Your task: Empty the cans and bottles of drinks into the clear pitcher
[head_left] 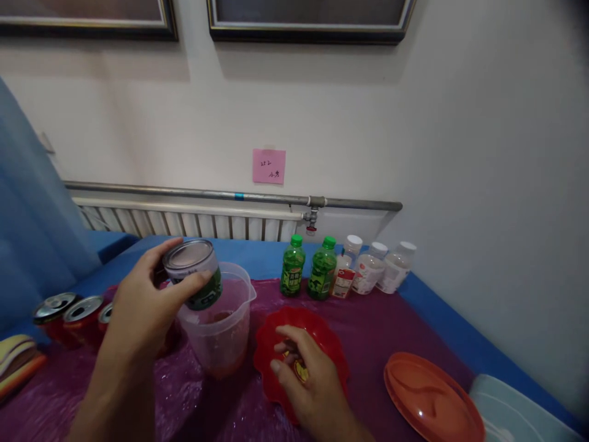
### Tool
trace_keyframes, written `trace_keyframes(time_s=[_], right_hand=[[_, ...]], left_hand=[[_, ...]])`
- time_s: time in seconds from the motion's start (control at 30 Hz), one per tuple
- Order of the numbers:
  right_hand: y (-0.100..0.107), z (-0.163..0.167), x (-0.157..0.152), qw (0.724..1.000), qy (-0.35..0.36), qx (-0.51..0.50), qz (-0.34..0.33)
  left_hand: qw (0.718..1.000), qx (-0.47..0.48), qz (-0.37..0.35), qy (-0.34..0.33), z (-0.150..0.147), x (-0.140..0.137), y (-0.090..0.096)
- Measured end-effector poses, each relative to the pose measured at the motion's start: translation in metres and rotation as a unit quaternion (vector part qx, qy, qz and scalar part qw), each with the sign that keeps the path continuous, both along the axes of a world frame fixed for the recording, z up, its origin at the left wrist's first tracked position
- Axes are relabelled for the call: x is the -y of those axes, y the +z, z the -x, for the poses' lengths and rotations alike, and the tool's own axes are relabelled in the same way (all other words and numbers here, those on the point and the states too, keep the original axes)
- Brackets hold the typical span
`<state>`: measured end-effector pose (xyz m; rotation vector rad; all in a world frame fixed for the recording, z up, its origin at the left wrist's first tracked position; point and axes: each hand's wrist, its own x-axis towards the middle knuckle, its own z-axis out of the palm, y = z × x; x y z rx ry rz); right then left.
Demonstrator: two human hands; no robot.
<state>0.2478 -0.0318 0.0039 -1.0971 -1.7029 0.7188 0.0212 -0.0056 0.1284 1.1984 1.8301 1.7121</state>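
My left hand (147, 288) is wrapped round a tin can (202, 288) with a white and green label, slightly tilted, its metal-rimmed end facing up. The can is held above a clear plastic pitcher (221, 344), which has some reddish-brown liquid low inside. Over a red bowl with a scalloped rim (271, 362) hovers my right hand (313, 380). Its fingers are loosely curled, the thumb stands apart, and I see nothing held. A yellow print shows on the bowl's floor, partly covered by that hand.
Several drink cans (85, 319) stand at the left beside a toy hot dog (18, 362). Green bottles (293, 270) and white-capped bottles (368, 270) line the back. An orange divided plate (432, 393) and a pale blue container (515, 405) lie at the right. Purple plastic sheeting (368, 331) covers the table.
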Motion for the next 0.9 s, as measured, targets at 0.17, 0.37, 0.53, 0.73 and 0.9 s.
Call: trace_keyframes(time_s=[0.17, 0.37, 0.53, 0.73, 0.9], right_hand=[[-0.0043, -0.0016, -0.0008, 0.999, -0.008, 0.025, -0.023], [-0.0086, -0.0020, -0.0037, 0.999, -0.006, 0.043, -0.009], [-0.0097, -0.0025, -0.0041, 0.998, -0.003, 0.058, -0.019], [-0.0086, -0.0034, -0.0045, 0.997, 0.001, 0.069, -0.023], [-0.0095, -0.0046, -0.0050, 0.997, -0.003, 0.074, -0.037]], left_hand=[[1.000, 0.000, -0.002, -0.006, 0.0027, -0.0001, 0.0018], [0.999, -0.038, 0.016, -0.001, 0.0046, 0.0018, 0.0022], [0.999, -0.049, -0.002, -0.006, 0.0084, 0.0031, -0.0005], [0.999, -0.046, -0.008, 0.003, 0.0063, 0.0041, -0.0001], [0.999, -0.053, 0.002, 0.007, 0.0011, 0.0069, 0.0045]])
